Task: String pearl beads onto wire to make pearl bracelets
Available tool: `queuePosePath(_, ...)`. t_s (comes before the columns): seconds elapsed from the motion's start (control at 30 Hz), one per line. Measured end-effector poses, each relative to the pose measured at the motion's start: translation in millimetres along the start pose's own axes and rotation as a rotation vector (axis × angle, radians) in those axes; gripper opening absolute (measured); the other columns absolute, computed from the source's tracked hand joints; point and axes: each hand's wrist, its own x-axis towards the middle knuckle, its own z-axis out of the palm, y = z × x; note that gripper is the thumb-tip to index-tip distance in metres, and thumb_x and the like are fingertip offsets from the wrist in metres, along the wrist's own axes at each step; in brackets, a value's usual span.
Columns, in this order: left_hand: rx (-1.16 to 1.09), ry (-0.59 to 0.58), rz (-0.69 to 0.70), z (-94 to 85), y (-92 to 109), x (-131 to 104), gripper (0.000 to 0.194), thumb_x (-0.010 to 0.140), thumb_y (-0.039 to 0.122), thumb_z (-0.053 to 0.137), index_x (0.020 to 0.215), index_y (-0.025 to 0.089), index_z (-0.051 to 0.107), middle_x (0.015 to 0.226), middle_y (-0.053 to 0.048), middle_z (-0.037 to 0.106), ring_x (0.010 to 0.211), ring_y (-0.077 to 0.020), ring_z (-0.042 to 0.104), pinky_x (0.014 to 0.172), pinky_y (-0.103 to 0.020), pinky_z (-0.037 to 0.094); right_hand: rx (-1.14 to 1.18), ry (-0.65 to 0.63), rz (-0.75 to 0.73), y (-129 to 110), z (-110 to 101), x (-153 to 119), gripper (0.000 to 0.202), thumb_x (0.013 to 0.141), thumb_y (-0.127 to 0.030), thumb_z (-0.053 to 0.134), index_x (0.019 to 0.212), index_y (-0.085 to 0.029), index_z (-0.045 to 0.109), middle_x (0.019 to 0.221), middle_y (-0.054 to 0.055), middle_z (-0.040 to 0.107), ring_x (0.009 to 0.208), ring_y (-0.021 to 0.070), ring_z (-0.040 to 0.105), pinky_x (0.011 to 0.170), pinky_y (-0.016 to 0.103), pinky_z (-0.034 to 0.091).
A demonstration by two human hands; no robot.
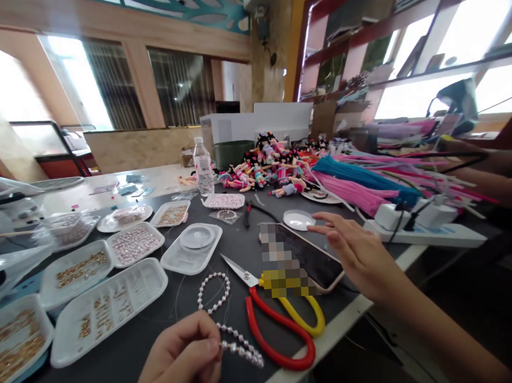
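My left hand (183, 358) is closed near the bottom centre, pinching a string of silvery pearl-like beads (214, 292). The strand makes a loop above my fingers, and another length lies to their right. My right hand (359, 254) has its fingers spread over the right side of a phone (307, 257), fingertips near a small clear round dish (299, 219); it holds nothing. Whether a fingertip touches the phone or dish I cannot tell. Between my hands lie scissors (286, 334) with one red and one yellow handle, blades partly apart.
White trays of beads (110, 316) cover the left side. Behind them stand a water bottle (203, 166) and a heap of small dolls (271, 161). Pliers (247, 215) lie mid-table. Pink and blue stems (368, 182) and a power strip (427, 233) are at right, near another person's arm (489, 171).
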Motion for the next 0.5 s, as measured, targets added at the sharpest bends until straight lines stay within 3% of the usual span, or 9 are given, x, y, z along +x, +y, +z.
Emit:
queuePosePath(0.13, 0.01, -0.062, 0.032, -4.7, -3, 4, 0.033, 0.064, 0.04, 0.065, 0.055, 0.016, 0.045, 0.042, 0.006, 0.036, 0.037, -0.0046, 0.032, 0.043, -0.022, 0.014, -0.016, -0.046, 0.013, 5, -1, 4, 0.047, 0.091, -0.051, 0.023, 0.122, -0.027, 0.048, 0.11, 0.01, 0.064, 0.105, 0.0287, 0.055, 0.085, 0.049, 0.043)
queuePosePath(0.23, 0.027, -0.056, 0.064, -4.6, -3, 4, 0.033, 0.066, 0.04, 0.064, 0.055, 0.016, 0.045, 0.042, 0.006, 0.036, 0.037, -0.005, 0.033, 0.043, -0.023, 0.015, -0.18, -0.082, 0.142, 17, -9, 14, 0.051, 0.084, -0.056, 0.041, 0.123, -0.023, 0.048, 0.091, 0.013, 0.068, 0.09, 0.0366, 0.06, 0.072, 0.053, 0.044)
queuePosePath(0.3, 0.031, -0.023, 0.076, -2.3, -2, 1, 0.03, 0.067, 0.038, 0.063, 0.056, 0.015, 0.045, 0.042, 0.006, 0.037, 0.038, -0.0049, 0.033, 0.045, -0.023, 0.015, -0.278, -0.016, 0.202, 19, -17, 24, 0.051, 0.077, -0.054, 0.052, 0.115, -0.02, 0.054, 0.082, 0.015, 0.066, 0.082, 0.0398, 0.06, 0.067, 0.054, 0.044)
queuePosePath(0.4, 0.029, -0.021, 0.091, -0.7, -1, -1, 0.028, 0.068, 0.036, 0.062, 0.058, 0.015, 0.047, 0.043, 0.006, 0.037, 0.039, -0.0047, 0.033, 0.045, -0.023, 0.015, -0.248, 0.097, 0.069, 6, -28, 39, 0.037, 0.075, -0.036, 0.058, 0.11, -0.022, 0.055, 0.09, 0.011, 0.065, 0.084, 0.0331, 0.061, 0.066, 0.042, 0.045)
queuePosePath(0.5, 0.031, -0.075, 0.105, -4.1, -4, 0, 0.027, 0.07, 0.035, 0.06, 0.058, 0.015, 0.046, 0.043, 0.006, 0.038, 0.038, -0.0048, 0.034, 0.044, -0.022, 0.015, -0.217, 0.12, 0.048, -17, -29, 47, 0.025, 0.071, -0.02, 0.056, 0.096, -0.024, 0.059, 0.074, 0.002, 0.065, 0.066, 0.0228, 0.06, 0.059, 0.032, 0.041)
